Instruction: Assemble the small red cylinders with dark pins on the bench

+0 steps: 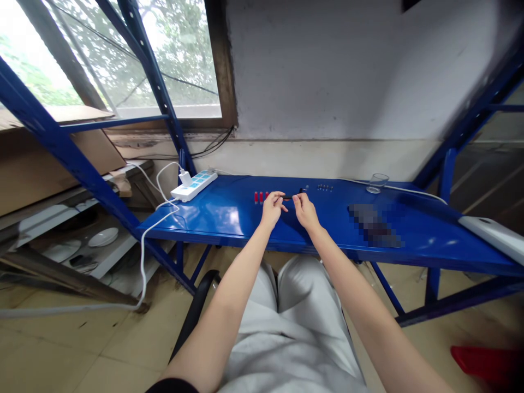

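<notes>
Over the blue table [229, 229], my left hand [272, 208] and my right hand [305, 210] meet at a slim dark rod-like piece [288, 197]. The fingertips of each hand pinch one end of it; its exact kind is too small to make out. Just left of my left hand, several small red cylinders [261, 197] stand in a row, partly hidden by that hand. Beyond my right fingers lies a small black piece [301, 191]. Several tiny metallic pieces [325, 188] lie in a row farther right.
A white power strip [194, 185] with a plugged-in adapter sits at the table's left end, its cable hanging over the edge. A clear glass [377, 183] stands at the back right, near a blurred-out dark object [374, 225]. A white device [495, 237] occupies the right end.
</notes>
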`<move>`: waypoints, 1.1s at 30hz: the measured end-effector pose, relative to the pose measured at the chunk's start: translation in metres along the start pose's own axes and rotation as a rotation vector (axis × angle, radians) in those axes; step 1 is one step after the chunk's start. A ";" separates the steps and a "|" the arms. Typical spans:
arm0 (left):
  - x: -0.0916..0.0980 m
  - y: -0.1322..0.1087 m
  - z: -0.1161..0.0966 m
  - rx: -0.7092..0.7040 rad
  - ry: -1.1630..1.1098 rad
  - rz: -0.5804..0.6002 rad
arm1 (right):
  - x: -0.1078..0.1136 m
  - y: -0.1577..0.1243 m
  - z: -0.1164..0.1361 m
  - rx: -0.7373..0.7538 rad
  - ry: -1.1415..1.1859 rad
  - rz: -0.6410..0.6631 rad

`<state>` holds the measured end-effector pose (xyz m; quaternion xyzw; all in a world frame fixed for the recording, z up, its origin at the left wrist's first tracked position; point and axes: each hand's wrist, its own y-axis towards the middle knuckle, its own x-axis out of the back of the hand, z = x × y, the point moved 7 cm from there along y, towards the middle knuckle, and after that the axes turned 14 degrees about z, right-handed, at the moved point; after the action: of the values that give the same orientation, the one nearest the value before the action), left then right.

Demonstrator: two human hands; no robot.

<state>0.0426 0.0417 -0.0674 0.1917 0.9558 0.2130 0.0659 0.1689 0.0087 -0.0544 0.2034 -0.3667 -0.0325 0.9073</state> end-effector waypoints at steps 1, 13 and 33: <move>-0.002 0.000 0.000 0.000 -0.003 0.023 | 0.002 -0.001 0.000 -0.013 -0.023 -0.016; -0.008 -0.001 -0.004 0.039 0.057 0.067 | 0.012 -0.002 0.000 0.075 0.162 -0.145; 0.002 -0.009 -0.016 0.010 0.530 -0.111 | -0.006 0.005 -0.007 0.027 0.386 -0.023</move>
<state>0.0343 0.0284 -0.0570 0.0770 0.9497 0.2471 -0.1762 0.1691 0.0170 -0.0612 0.2221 -0.1840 0.0018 0.9575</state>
